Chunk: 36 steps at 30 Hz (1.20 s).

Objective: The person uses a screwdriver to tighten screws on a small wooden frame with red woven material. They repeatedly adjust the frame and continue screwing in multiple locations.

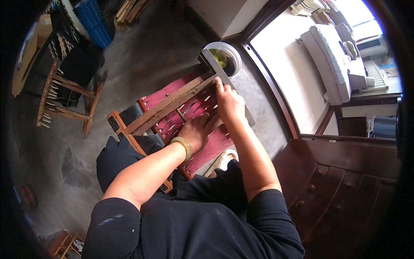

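My left grip [196,133] lay spread apart over the red webbing [214,146], while my right grip [230,102] touched the far end of the wooden frame [170,103], clamped or not I could not tell, that frame slanting before me toward a white bucket [234,56].

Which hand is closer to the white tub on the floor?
Right: the right hand is at the end of the wooden frame near the white tub; the left hand is farther back, over the pink webbing.
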Tool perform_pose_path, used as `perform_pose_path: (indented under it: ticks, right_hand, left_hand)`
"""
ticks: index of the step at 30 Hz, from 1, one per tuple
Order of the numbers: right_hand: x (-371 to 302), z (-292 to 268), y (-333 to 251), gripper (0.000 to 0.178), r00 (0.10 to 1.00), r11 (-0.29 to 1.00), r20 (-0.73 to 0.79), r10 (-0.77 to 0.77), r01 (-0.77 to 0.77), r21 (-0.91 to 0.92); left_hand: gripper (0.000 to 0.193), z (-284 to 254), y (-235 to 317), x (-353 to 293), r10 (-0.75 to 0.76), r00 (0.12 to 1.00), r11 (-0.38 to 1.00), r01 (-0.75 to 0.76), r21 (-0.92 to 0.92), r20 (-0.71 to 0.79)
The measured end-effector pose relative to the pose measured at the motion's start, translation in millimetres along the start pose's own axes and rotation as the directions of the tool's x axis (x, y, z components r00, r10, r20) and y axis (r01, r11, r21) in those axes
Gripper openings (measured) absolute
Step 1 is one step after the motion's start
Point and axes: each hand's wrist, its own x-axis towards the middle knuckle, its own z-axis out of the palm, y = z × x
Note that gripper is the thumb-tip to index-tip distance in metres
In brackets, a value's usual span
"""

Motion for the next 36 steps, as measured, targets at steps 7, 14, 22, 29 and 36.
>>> perform_pose_path:
  ticks: [7,14,22,29,36]
  right_hand:
    - [-0.7,7.5,-5.5,0.060,0.997,0.987,-0.009,-0.083,0.081,-0.140]
    - [-9.8,-2.9,-29.2,0.073,0.962,0.969,0.122,-0.245,0.240,0.052]
    - [6.8,7.1,3.8,0.059,1.000,1.000,-0.006,-0.004,0.004,-0.019]
    - [-10.3,1.3,-30.3,0.067,0.968,0.977,0.131,-0.212,0.213,0.011]
    - [-8.6,-2.0,-10.2,0.055,0.976,0.959,-0.134,-0.169,0.194,0.205]
  left_hand:
    - [0.054,1.6,0.0,0.1,0.008,1.000,1.000,-0.007,0.008,-0.026]
    - [0.039,-9.3,-2.5,3.1,0.004,0.970,1.000,-0.008,0.015,0.243]
    - [0.064,-2.5,4.7,0.2,-0.034,0.992,0.999,0.030,0.041,0.118]
    - [0.047,-6.8,-0.8,5.2,-0.011,0.958,1.000,0.004,0.025,0.287]
    - [0.061,-6.0,0.5,0.9,0.003,0.984,1.000,-0.005,0.012,0.176]
